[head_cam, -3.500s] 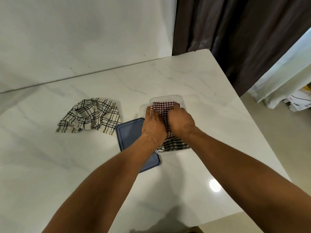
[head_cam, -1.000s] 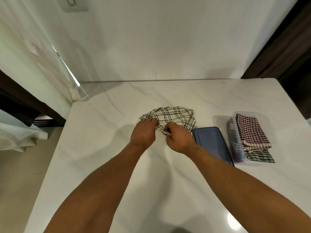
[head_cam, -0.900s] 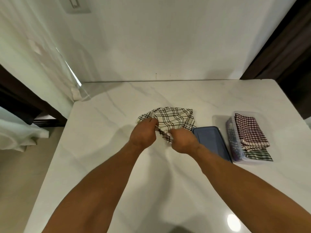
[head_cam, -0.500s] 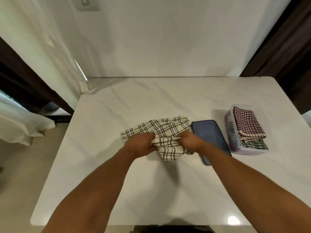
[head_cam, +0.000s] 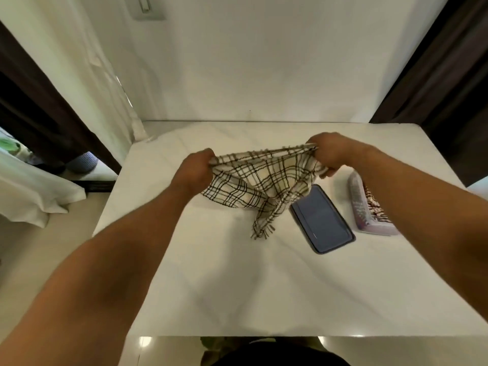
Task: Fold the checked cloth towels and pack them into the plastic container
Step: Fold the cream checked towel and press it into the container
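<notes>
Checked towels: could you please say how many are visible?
2: a black-and-white towel held between left hand and right hand; a maroon towel in the container. The forearm may hide more.

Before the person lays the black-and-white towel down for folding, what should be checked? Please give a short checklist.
1. Left hand grips one end of the towel: ok.
2. Right hand grips the other end: ok.
3. Towel hangs smooth: not ok, lower part bunched.
4. Bare table in front for laying: ok.
5. Towel clear of blue lid: cannot tell, they overlap in view.
6. Container uncovered: ok.
</notes>
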